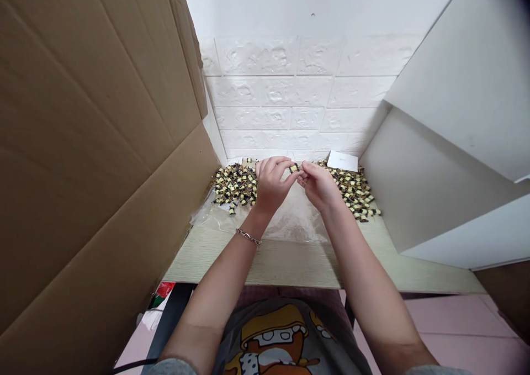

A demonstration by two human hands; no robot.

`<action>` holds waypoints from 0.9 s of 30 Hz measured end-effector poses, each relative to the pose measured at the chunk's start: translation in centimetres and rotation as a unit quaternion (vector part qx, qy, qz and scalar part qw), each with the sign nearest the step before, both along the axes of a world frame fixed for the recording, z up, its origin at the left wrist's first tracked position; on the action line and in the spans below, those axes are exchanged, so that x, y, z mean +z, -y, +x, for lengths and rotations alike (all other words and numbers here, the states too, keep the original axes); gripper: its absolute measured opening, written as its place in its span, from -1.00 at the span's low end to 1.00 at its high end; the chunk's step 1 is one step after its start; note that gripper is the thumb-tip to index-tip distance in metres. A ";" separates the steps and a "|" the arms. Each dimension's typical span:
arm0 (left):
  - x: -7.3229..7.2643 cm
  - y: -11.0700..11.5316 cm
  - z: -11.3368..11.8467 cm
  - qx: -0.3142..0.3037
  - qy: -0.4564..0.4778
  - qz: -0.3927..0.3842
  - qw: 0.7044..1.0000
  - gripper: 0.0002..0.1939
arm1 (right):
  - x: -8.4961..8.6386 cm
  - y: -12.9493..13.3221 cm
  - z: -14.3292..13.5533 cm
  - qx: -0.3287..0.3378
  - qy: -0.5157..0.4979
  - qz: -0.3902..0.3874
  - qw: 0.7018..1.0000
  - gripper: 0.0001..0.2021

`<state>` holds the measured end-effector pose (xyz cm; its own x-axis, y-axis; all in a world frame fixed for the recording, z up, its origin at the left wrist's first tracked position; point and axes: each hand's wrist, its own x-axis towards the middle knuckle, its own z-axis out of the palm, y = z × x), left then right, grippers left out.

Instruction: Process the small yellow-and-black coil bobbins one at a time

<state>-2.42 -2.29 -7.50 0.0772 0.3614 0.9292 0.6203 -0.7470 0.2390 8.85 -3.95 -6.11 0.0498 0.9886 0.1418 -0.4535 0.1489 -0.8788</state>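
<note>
A small transformer (pixel 293 168), a coil wrapped in yellow tape with black ends, is raised above the table between my hands. My left hand (pixel 273 179) pinches it between thumb and index finger. Closed in a pinch, my right hand (pixel 318 184) meets the transformer's right end with its fingertips; the exact contact there is too small to make out. A heap of similar transformers (pixel 235 184) lies left of my left hand. Another heap of them (pixel 356 193) spreads behind and right of my right hand.
Clear plastic sheeting (pixel 290 220) covers part of the pale wooden table (pixel 290 262). A white card (pixel 343 160) rests on the right heap. Tall cardboard (pixel 103 143) closes off the left, white panels (pixel 422 181) the right, and a white brick-patterned wall (pixel 273 90) the back.
</note>
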 end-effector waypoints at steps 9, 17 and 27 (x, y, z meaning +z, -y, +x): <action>-0.2 0.0 0.1 0.011 0.004 -0.004 1.000 -0.83 | -0.4 -0.4 -0.2 -0.023 0.025 0.000 0.999 -0.74; -0.4 -0.2 0.3 -0.013 0.023 -0.009 1.000 -0.86 | -0.7 -0.4 -0.4 0.005 -0.026 -0.044 0.999 -0.73; -0.4 -0.1 0.4 -0.022 0.042 -0.034 0.998 -0.89 | -1.0 -0.4 -0.9 0.102 -0.118 -0.087 0.984 -0.77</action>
